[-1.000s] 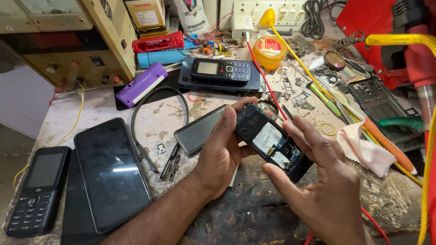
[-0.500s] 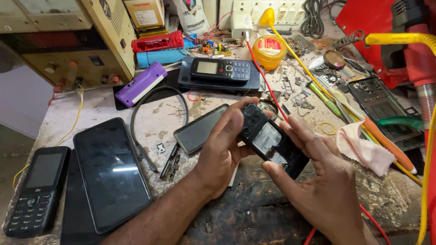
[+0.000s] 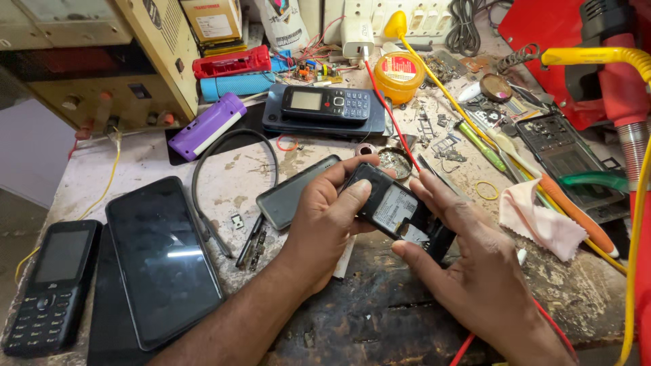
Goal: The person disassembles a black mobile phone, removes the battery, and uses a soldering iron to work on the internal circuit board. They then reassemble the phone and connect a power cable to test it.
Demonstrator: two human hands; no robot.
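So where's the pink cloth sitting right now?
In the head view, the pink cloth lies on the bench at the right, just beyond the right hand, beside the orange-handled tool and below the open black phone frame.

- Left hand (image 3: 325,224) and right hand (image 3: 475,271) both grip an opened black phone (image 3: 397,210), back upward.
- A grey phone (image 3: 293,192) lies just beside the left hand.
- A pink cloth (image 3: 539,220) lies near the right hand.
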